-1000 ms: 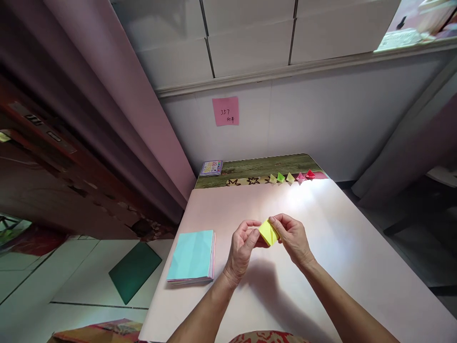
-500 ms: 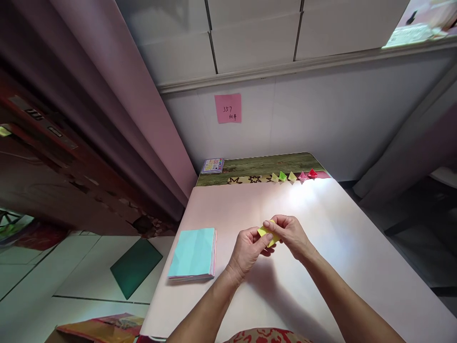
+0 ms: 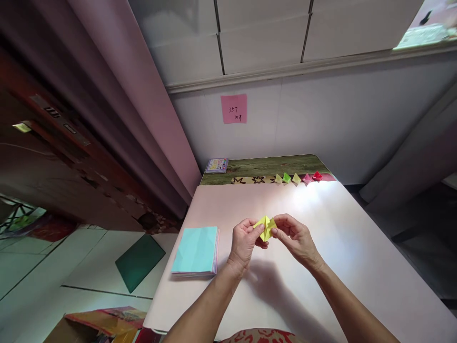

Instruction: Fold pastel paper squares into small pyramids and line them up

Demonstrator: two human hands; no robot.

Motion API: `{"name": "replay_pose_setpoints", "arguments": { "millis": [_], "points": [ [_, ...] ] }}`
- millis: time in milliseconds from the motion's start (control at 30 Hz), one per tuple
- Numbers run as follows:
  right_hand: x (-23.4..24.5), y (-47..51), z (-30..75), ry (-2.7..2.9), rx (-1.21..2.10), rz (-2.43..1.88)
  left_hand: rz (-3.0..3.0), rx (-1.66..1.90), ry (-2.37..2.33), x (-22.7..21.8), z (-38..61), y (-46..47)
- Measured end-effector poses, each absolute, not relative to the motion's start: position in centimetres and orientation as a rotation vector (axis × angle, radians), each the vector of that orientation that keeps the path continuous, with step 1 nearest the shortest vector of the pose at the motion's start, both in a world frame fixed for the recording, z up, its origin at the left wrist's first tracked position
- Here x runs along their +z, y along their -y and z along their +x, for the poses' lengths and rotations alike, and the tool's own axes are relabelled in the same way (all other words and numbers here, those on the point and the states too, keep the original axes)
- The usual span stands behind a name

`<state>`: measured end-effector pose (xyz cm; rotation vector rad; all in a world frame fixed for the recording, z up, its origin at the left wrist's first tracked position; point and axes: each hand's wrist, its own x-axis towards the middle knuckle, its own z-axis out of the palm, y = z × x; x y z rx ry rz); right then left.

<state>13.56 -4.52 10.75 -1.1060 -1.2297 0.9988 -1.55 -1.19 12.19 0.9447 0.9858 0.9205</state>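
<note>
A small folded piece of yellow origami paper (image 3: 266, 231) is held up over the pale tabletop, its creased flaps facing me. My left hand (image 3: 244, 242) pinches its left side between thumb and fingers. On the right edge, the thumb and index finger of my right hand (image 3: 295, 238) grip a flap. To the left lies a stack of square coloured paper (image 3: 196, 250) with a light blue sheet on top. Beyond my hands, several small folded paper pieces stand in a row, among them a green one (image 3: 286, 177), a pink one (image 3: 307, 179) and a red one (image 3: 317, 176).
A small printed pad (image 3: 217, 165) lies at the table's back left corner. A pink note (image 3: 233, 109) is stuck to the wall behind. On the floor at left are a dark green square (image 3: 140, 263) and an open cardboard box (image 3: 96, 326).
My right hand has shifted slightly right, and the yellow paper now shows opened flaps with a centre crease. The whole view has moved a little.
</note>
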Motion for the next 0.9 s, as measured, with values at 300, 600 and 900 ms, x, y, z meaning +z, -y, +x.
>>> {"name": "replay_pose_setpoints", "arguments": {
  "millis": [300,600,900],
  "points": [
    [11.0,4.9,12.4,1.018,1.03,-1.095,1.232,0.991,-0.841,13.0,-1.9,2.2],
    [11.7,6.0,14.0,1.184,1.132,-1.002,1.337,0.838,-0.701,13.9,-3.0,2.1],
    [11.0,6.0,14.1,1.196,1.151,-0.973,1.579,0.842,-0.726,14.6,-4.0,1.7]
  ]
}}
